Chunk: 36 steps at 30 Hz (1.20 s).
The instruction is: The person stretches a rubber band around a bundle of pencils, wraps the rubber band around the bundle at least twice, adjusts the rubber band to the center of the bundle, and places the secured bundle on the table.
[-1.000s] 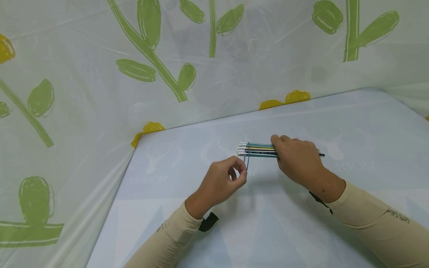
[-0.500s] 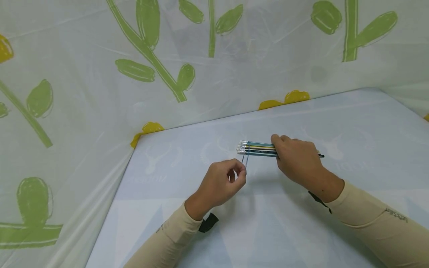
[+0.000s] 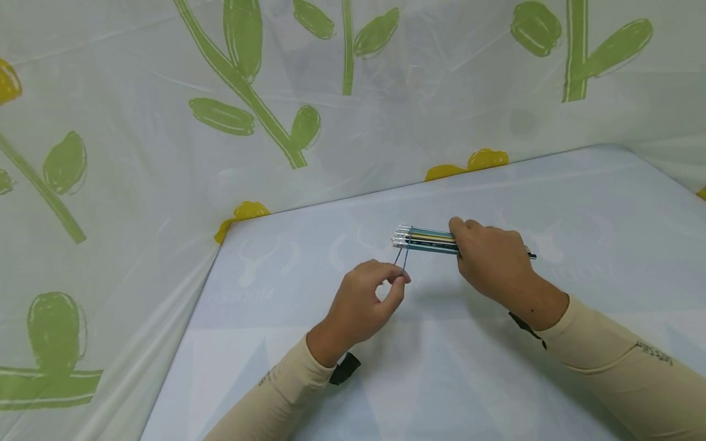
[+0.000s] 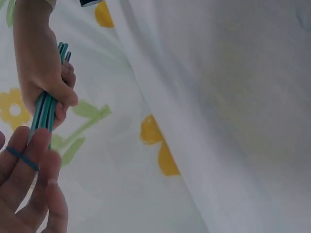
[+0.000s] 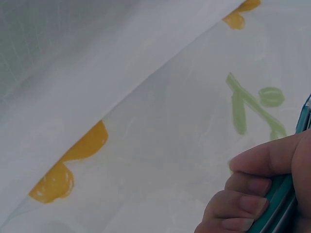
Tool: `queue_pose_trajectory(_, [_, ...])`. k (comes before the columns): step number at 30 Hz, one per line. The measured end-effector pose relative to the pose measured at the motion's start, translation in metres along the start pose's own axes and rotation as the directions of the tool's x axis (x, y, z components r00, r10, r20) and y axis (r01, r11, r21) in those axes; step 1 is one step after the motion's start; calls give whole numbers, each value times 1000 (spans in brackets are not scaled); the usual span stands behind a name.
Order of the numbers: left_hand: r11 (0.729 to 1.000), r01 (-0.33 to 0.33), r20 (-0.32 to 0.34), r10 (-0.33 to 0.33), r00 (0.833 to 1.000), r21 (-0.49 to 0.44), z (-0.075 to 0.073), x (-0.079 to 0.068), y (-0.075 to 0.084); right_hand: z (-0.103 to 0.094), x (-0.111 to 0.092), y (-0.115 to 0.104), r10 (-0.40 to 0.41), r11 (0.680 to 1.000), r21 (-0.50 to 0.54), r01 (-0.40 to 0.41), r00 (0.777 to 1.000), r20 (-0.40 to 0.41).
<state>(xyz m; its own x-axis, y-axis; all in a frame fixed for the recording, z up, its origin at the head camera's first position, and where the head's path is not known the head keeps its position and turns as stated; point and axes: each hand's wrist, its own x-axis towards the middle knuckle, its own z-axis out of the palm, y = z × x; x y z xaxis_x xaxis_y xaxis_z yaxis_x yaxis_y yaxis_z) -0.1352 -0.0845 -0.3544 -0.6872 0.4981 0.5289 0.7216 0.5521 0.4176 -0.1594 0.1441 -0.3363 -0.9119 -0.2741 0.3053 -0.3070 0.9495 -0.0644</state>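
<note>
A pencil bundle is gripped in a person's right hand above a pale desk as the left hand holds a blue band stretched from it.
The right hand's fingers close round the pencils, whose eraser ends extend leftward past that hand; the left hand, thumb and forefinger nearly meeting, has the band across its bent fingers, just nearer the wearer than those ends.

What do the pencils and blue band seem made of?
The pencils look like painted wood, judging by smooth, even colouring; their silvery collars suggest shiny metal. The blue band is probably matte rubber, taut between pencils and left hand, though elastic cord is possible.
</note>
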Motion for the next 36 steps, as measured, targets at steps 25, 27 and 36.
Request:
queue_pose_trajectory(25, [968, -249, -144, 241, 960, -40, 1, -1, 4, 2, -3, -4, -46, 999, -25, 46, 999, 4])
queue_pose_trajectory(27, [971, -199, -130, 183, 975, -129, 2, -2, 2, 1, -3, -4, -39, 999, -25, 39, 999, -4])
queue_pose_trajectory(36, [899, 195, 75, -180, 981, -393, 7, -1, -5, -1, -2, -5, -31, 999, -15, 30, 997, -71])
